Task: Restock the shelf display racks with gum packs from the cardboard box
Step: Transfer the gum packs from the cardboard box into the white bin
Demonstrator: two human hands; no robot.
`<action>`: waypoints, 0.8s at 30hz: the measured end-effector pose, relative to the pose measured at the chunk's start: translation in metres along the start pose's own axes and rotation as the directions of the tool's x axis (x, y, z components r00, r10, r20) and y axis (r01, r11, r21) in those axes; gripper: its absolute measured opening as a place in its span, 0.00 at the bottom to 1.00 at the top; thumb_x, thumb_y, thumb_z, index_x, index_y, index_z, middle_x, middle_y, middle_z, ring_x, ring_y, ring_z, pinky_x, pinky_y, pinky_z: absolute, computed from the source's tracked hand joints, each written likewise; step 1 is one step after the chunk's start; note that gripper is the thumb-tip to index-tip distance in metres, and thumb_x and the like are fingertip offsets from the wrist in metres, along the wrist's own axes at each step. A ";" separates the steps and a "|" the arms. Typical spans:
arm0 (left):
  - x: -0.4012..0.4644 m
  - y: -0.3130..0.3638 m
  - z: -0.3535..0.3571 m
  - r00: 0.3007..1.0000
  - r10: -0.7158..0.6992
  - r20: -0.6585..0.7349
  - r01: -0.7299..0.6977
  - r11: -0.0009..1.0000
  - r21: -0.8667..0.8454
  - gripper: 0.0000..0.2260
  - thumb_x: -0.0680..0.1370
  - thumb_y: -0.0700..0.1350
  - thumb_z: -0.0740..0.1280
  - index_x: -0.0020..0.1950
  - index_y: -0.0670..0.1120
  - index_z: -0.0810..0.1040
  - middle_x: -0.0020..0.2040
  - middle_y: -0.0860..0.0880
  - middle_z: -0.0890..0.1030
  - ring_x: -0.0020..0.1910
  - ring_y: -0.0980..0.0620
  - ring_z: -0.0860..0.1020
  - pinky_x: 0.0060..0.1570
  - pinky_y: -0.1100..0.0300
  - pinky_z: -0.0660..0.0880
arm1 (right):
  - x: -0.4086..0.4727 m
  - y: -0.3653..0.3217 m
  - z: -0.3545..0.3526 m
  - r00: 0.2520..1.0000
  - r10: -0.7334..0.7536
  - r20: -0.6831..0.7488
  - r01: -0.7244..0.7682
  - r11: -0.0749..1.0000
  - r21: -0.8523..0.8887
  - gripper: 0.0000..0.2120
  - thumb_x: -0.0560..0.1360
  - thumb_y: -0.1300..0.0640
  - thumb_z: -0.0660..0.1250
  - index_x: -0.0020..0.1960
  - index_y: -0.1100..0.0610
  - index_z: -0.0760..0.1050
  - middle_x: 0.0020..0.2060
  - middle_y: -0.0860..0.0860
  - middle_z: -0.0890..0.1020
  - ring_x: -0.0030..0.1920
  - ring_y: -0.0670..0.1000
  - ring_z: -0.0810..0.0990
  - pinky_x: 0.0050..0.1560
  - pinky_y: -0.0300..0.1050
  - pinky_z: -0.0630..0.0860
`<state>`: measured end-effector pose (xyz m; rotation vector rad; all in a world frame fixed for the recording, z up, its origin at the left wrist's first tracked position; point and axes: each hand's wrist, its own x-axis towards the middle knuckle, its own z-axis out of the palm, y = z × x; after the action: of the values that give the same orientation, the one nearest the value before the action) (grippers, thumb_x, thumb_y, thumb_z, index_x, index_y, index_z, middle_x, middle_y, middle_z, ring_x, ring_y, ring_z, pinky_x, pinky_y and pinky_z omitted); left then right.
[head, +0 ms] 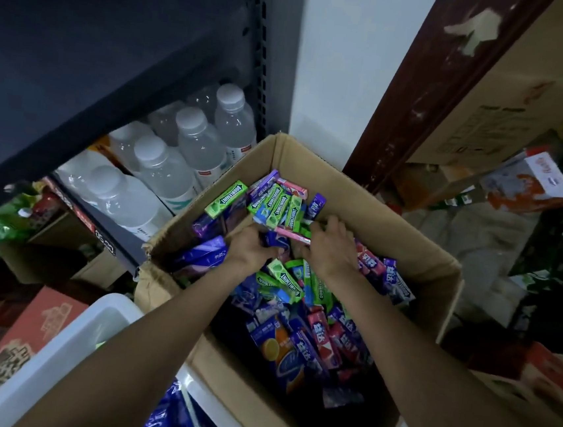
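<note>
You're deep in the cardboard box (360, 200), both hands down among the loose gum packs (301, 318) heaped inside it. Your left hand (252, 248) curls its fingers round a dark blue pack (276, 239); your right hand (330, 249), just at its 3 o'clock, bends its fingers over the heap, and whether it has hold of anything I cannot tell. This looks like the gathering step. Next call: a firm handful, lift clear, carry to the racks. The green packs (276, 204) at 12 o'clock read DOUBLEMINT. Outward, at 10 o'clock, water bottles (175, 161) crowd the dark shelf (80, 73).
</note>
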<state>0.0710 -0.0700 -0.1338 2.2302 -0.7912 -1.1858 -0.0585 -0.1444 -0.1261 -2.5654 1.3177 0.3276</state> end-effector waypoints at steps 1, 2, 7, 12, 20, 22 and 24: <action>-0.001 0.000 0.000 1.000 -0.015 -0.002 0.014 0.997 -0.072 0.18 0.71 0.39 0.74 0.59 0.40 0.74 0.51 0.42 0.81 0.48 0.49 0.77 0.51 0.62 0.72 | 0.001 -0.001 0.001 1.000 -0.012 0.000 0.012 1.000 -0.013 0.24 0.78 0.45 0.60 0.68 0.57 0.65 0.63 0.58 0.69 0.63 0.58 0.67 0.61 0.50 0.65; -0.002 -0.001 0.000 1.000 -0.022 -0.008 0.020 0.990 -0.140 0.17 0.71 0.37 0.74 0.57 0.40 0.74 0.52 0.42 0.82 0.50 0.49 0.78 0.53 0.61 0.73 | 0.002 -0.001 0.001 1.000 -0.023 -0.001 0.023 0.999 -0.022 0.23 0.78 0.46 0.60 0.69 0.56 0.65 0.63 0.58 0.71 0.63 0.58 0.68 0.61 0.50 0.65; -0.009 0.005 -0.007 0.999 -0.050 -0.020 0.041 0.943 -0.330 0.16 0.73 0.33 0.70 0.59 0.39 0.72 0.48 0.46 0.79 0.47 0.49 0.77 0.48 0.60 0.74 | 0.009 0.003 -0.008 0.998 -0.061 -0.004 0.061 0.998 0.000 0.19 0.79 0.51 0.60 0.69 0.51 0.66 0.59 0.57 0.76 0.61 0.58 0.71 0.57 0.50 0.68; -0.014 0.008 -0.016 0.997 -0.071 -0.036 0.044 0.871 -0.490 0.13 0.74 0.30 0.67 0.55 0.42 0.72 0.44 0.49 0.79 0.48 0.48 0.77 0.55 0.50 0.76 | 0.004 -0.003 -0.016 0.991 -0.095 0.089 0.084 0.989 0.122 0.18 0.77 0.49 0.64 0.66 0.48 0.71 0.56 0.56 0.79 0.56 0.58 0.76 0.51 0.49 0.71; -0.041 0.013 -0.037 0.998 0.011 -0.059 -0.046 0.769 -0.637 0.15 0.75 0.35 0.69 0.60 0.42 0.72 0.44 0.43 0.81 0.43 0.50 0.82 0.44 0.56 0.81 | -0.023 -0.022 -0.039 0.999 -0.021 -0.025 0.031 0.822 0.569 0.17 0.78 0.57 0.63 0.66 0.55 0.72 0.48 0.56 0.83 0.48 0.55 0.81 0.49 0.50 0.77; -0.054 0.014 -0.043 0.997 0.045 -0.061 -0.074 0.727 -0.682 0.12 0.75 0.35 0.68 0.56 0.44 0.73 0.38 0.49 0.83 0.37 0.55 0.82 0.39 0.60 0.81 | -0.033 -0.027 -0.046 0.999 -0.022 -0.045 0.045 0.790 0.611 0.17 0.78 0.58 0.63 0.67 0.57 0.71 0.51 0.56 0.82 0.50 0.54 0.80 0.50 0.44 0.76; -0.071 0.015 -0.051 0.994 0.077 -0.076 -0.108 0.693 -0.713 0.10 0.75 0.35 0.69 0.51 0.47 0.73 0.34 0.52 0.83 0.35 0.57 0.82 0.36 0.63 0.80 | -0.046 -0.034 -0.054 0.995 -0.022 -0.097 0.078 0.775 0.627 0.16 0.78 0.59 0.63 0.66 0.59 0.72 0.52 0.56 0.82 0.52 0.53 0.80 0.49 0.41 0.73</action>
<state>0.0785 -0.0249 -0.0581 1.5263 -0.3143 -1.1346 -0.0520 -0.1071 -0.0572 -2.0409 1.1273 -0.2167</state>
